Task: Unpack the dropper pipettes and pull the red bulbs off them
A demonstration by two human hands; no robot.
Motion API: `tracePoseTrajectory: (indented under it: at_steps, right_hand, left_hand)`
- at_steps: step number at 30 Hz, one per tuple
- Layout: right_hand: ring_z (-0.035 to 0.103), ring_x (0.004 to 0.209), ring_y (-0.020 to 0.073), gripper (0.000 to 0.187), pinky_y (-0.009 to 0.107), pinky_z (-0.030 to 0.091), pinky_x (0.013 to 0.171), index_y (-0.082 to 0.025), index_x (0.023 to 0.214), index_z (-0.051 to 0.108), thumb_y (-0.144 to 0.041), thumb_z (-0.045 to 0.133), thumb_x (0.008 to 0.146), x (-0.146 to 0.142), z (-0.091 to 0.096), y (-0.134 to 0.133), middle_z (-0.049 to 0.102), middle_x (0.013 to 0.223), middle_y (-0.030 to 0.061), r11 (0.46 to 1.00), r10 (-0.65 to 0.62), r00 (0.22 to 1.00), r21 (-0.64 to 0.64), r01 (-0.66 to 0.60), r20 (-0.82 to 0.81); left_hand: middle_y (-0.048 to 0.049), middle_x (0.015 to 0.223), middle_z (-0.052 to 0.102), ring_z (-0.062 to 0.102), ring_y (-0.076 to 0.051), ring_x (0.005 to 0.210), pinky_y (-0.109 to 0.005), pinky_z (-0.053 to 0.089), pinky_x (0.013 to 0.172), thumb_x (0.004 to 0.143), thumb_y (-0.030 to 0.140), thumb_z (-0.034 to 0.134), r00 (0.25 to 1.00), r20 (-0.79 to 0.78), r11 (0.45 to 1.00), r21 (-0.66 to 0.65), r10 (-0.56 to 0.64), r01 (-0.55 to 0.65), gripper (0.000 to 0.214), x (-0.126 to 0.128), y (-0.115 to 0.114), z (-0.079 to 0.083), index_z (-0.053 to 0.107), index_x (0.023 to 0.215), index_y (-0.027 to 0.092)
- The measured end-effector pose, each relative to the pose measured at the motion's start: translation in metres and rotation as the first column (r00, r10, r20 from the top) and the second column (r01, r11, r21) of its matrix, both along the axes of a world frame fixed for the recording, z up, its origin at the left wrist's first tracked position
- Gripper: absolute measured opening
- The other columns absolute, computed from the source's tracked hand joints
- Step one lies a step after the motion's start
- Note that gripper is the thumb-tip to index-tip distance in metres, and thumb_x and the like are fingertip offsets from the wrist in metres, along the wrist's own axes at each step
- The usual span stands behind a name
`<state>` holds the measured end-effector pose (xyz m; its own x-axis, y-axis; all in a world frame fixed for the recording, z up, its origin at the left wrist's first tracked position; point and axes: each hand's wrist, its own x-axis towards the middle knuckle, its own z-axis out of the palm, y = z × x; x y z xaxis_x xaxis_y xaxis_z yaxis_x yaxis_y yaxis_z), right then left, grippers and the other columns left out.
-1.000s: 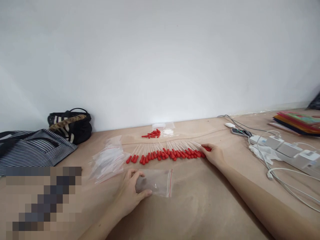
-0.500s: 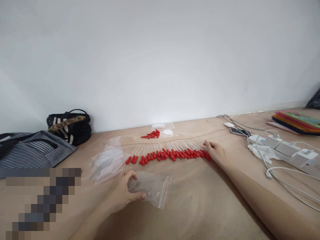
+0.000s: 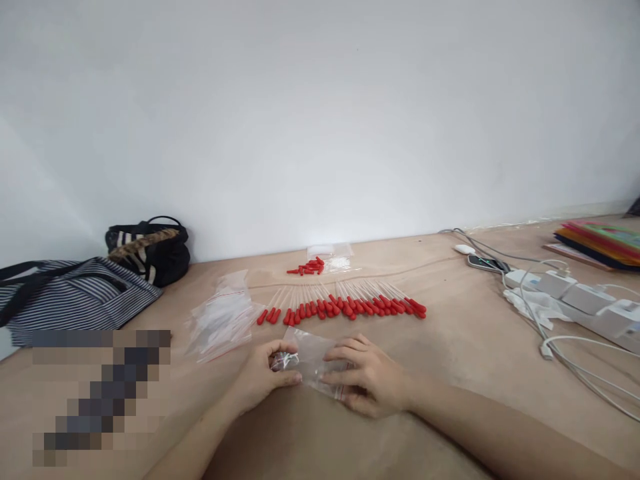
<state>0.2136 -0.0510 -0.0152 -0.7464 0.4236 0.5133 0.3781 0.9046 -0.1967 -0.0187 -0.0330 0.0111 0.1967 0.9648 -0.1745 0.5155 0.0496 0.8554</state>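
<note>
1. Through the head view I have the left hand (image 3: 257, 375) at the left end of a clear zip bag (image 3: 311, 363); it grasps the bag there, thumb and forefinger standing apart.
2. My right hand (image 3: 374, 375) lies across the bag's other end, fingers over the plastic; I cannot tell whether it pinches the film.
3. I place the bag low and near the middle, between both hands, just in front of a long row of red-bulbed droppers (image 3: 334, 308), bulbs toward me, clear stems pointing to the wall (image 3: 320, 120).
4. Left of that row I see a heap of clear bags (image 3: 223, 313) with red seal lines.
5. Behind the row sit loose red pieces (image 3: 313, 266) beside a clear packet (image 3: 339, 260).
6. At far left I get a striped bag (image 3: 85, 301) and a black bag (image 3: 173, 257); at right, white chargers (image 3: 585, 296) and coloured folders (image 3: 600, 243).
</note>
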Motion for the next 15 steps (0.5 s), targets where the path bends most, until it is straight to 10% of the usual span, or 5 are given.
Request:
tracePoseTrajectory:
  at_steps: [9,15]
  right_hand:
    - [0.049,0.1,0.013,0.023,0.031,0.035,0.088,-0.023,0.095,0.061,-0.023,0.04,0.086,0.004,-0.011,0.006,0.065,0.099,0.0,0.992,0.074,0.996,0.1,-0.079,0.05]
    - [0.046,0.108,0.0144,0.031,0.032,0.032,0.094,-0.024,0.107,0.058,-0.04,0.045,0.085,0.014,-0.003,0.006,0.056,0.117,0.0027,0.99,0.068,0.995,-0.125,-0.058,0.079]
  left_hand:
    - [0.0046,0.053,0.056,0.059,-0.014,0.057,-0.024,0.047,0.058,0.046,0.043,0.075,0.943,0.268,0.974,-0.161,0.198,-0.159,0.057,0.003,0.001,-0.001,0.054,0.091,0.015]
    - [-0.0017,0.08,0.062,0.057,-0.014,0.06,-0.025,0.047,0.055,0.052,0.042,0.072,0.979,0.204,1.0,0.006,-0.006,0.005,0.063,-0.005,0.001,0.008,0.048,0.106,0.018]
